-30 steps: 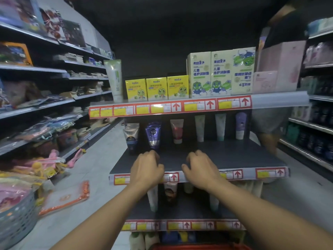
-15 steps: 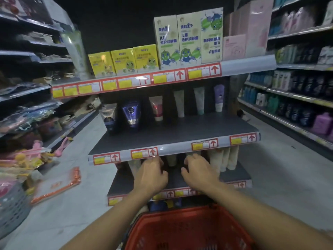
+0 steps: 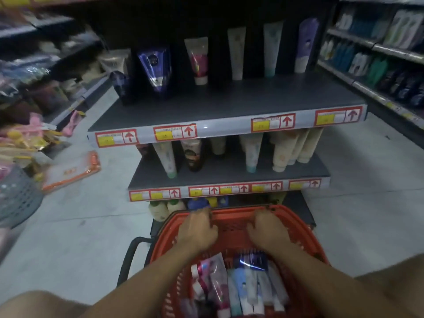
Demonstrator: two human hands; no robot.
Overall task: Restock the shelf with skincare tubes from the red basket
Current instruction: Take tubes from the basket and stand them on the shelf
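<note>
Red plastic basket [image 3: 305,235] sits at 6 o'clock, skincare tubes [image 3: 243,285] heaped at its near end. Both hands hover over its far end, left hand [image 3: 198,230] and right hand [image 3: 267,231] loosely curled, apparently holding nothing. Picking seems about to start; next, grip one tube and lift it to the sparse grey shelf [image 3: 229,106] at 12 o'clock. A black handle [image 3: 128,255] juts out at 8 o'clock.

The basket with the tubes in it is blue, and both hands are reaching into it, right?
Not quite: the head view shows the basket is red, not blue. The tubes lie in it and the left hand and right hand both reach in.
</note>
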